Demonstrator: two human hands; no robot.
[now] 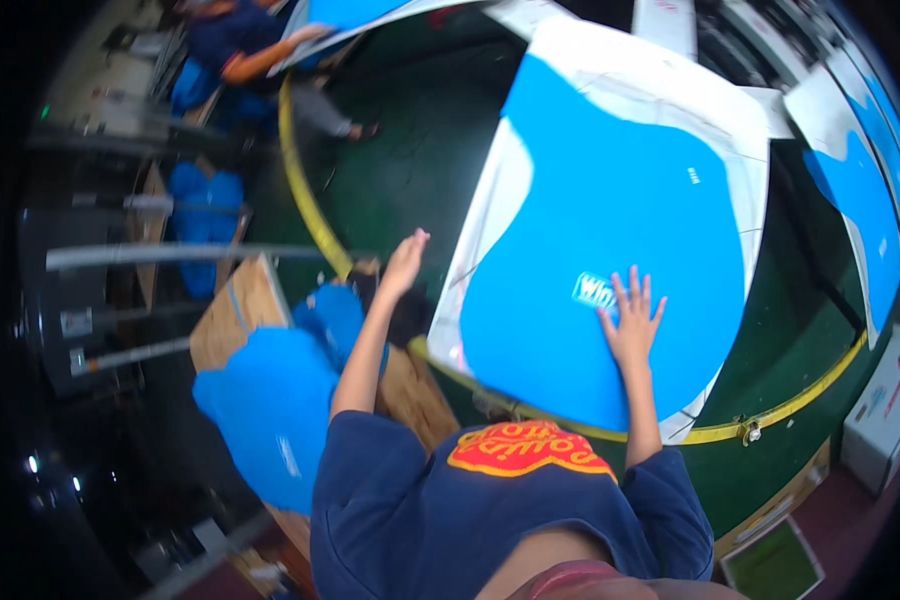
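A large white sheet (645,65) with a broad blue rounded shape (620,190) printed on it lies before me. My right hand (633,320) rests on the blue part with its fingers spread, partly covering a small white-lettered label (594,290). Dark, thin lines follow the blue shape's border in places. Off the sheet's left edge, my left hand (404,264) is raised with its fingers drawn together. Whatever those fingers pinch, if anything, is too small to make out.
Blue cut pieces (270,400) lie on a wooden board (235,310) at my left. A yellow curved strip (780,412) edges the green surface (420,110). Another person (232,45) handles a blue-and-white sheet at far left. More blue-and-white sheets (860,190) and a white box (885,410) are at right.
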